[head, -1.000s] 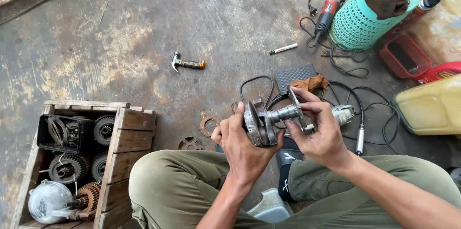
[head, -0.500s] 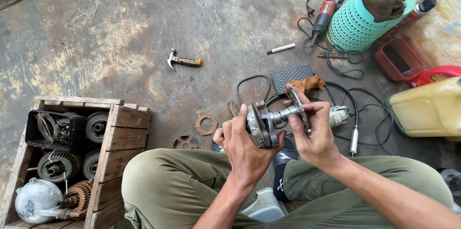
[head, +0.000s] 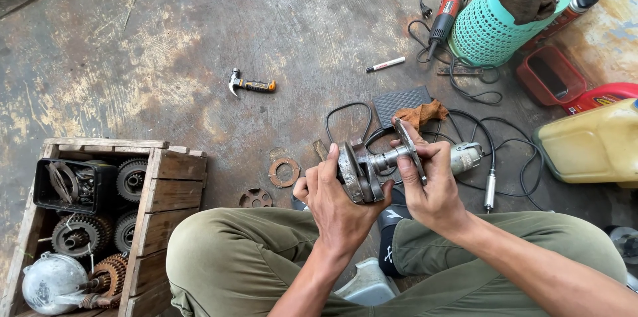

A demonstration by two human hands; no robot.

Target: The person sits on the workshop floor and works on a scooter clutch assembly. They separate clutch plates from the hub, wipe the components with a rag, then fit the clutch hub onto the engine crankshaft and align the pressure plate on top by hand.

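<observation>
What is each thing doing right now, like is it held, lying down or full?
Metal shaft part: held up in both hands.
Left hand: wrapped round the part's thick round end.
Right hand: pinching its thin disc.
Hammer: lying flat on the floor.
Wooden crate: open, holding gears.
Teal basket: upside down, brown cloth on top.
Red tray: upright, looks empty.

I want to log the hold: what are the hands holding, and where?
Both hold one metal shaft assembly: left hand on its wide disc end, right hand on the thin plate.
</observation>
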